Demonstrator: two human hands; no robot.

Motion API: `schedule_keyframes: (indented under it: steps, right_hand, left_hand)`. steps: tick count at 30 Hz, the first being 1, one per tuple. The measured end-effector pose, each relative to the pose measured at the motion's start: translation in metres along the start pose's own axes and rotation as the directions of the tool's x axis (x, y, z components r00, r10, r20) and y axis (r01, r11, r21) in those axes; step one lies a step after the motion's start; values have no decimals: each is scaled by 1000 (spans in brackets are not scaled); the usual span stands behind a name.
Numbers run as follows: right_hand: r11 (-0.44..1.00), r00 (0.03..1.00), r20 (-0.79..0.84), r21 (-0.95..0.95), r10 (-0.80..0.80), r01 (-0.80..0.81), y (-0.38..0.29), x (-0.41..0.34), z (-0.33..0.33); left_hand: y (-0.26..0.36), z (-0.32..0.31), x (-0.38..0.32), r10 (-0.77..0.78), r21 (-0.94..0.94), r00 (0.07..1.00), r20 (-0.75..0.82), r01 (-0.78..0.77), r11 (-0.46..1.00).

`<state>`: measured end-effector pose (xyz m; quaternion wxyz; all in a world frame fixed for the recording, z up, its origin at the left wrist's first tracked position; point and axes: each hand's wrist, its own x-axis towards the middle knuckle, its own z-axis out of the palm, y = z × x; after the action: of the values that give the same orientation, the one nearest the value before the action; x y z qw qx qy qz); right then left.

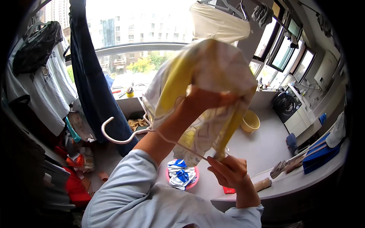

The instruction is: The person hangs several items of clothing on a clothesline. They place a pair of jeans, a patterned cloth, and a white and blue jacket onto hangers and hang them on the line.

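A white-and-yellow patterned garment (216, 65) hangs in front of me, its upper part blurred. Raised high, my left hand (209, 99) grips its cloth, and some fingers are hidden by the fabric. A pale clothes hanger (142, 131) lies across my left forearm, its hook pointing left. Lower and to the right, my right hand (229, 171) pinches the hanger's bar together with a yellow strip of the garment. Part of the hanger goes out of sight behind the cloth and my arm.
On the floor are a pink basin (196, 179) of blue-and-white clothes and a yellow basin (251, 122). Jeans (94, 77) hang at left near white shirts (51, 82). Cream clothing (219, 24) hangs overhead by the window. A front-loading washing machine (286, 104) stands far right.
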<state>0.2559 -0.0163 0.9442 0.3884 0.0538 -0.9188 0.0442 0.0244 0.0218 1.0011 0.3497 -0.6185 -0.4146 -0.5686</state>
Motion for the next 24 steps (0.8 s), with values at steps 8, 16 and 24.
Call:
schedule_keyframes:
  steps: [8,16,24]
  right_hand:
    - [572,594,-148,525,791,-630,30,-17,12]
    - [557,598,-120,541,793,-630,40,-47,3]
    - [550,620,-107,594,777,-587,14,-51,4]
  left_hand:
    - [-19,22,-109,-138,101,77,987,367,925]
    - [10,-80,-186,-674,203,714,189,643,738]
    - [47,-71,-237,-797,-11,589,135,805,593]
